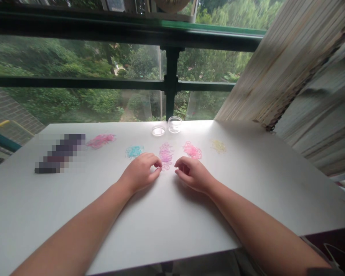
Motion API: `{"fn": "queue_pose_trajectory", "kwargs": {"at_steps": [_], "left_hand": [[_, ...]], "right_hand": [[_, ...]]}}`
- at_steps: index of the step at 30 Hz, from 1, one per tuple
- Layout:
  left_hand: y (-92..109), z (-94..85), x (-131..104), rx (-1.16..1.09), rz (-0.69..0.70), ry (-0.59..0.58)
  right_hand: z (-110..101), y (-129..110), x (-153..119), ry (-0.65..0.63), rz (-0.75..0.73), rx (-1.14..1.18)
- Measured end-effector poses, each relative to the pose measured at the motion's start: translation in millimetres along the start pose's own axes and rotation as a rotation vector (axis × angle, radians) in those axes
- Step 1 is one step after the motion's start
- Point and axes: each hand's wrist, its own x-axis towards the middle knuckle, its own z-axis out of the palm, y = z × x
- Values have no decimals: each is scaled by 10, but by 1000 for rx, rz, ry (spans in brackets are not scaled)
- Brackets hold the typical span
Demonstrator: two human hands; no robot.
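Several loose piles of small, thin, coloured rubber-band-like loops lie on the white table. The purple pile [166, 154] is between my hands. My left hand [140, 171] rests at its lower left edge, thumb and index fingertip close together in a pinch. Whatever is in that pinch is too small to make out. My right hand [194, 174] rests to the lower right of the purple pile, fingers curled, with a gap between thumb and fingertips and nothing seen in it. A pink pile [192, 150] is just beyond my right hand. Past my left hand lies a blue pile [134, 151].
Behind the piles stand a clear round container [175, 125] and a shallow clear lid or dish [158, 131]. A darker pink pile [101, 140] and a blurred-out dark object [60, 153] lie left, a yellow pile [218, 146] right. A curtain [258, 61] hangs beside the window.
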Motion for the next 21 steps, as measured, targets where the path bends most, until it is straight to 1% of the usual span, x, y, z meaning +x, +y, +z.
{"fn": "queue_pose_trajectory", "kwargs": {"at_steps": [4,11,17,21], "left_hand": [[-16,17,-6,48,-38,-18],[-11,45,-14,58,-73,-22],[-29,61,-6,51,-101,-15],[-51,96,10,67,-119,11]], "right_hand": [[3,9,9,2,16,-8],[-1,7,4,-30,37,-27],[-1,1,5,-37,45,-40],[6,-1,10,-40,45,-47]]}}
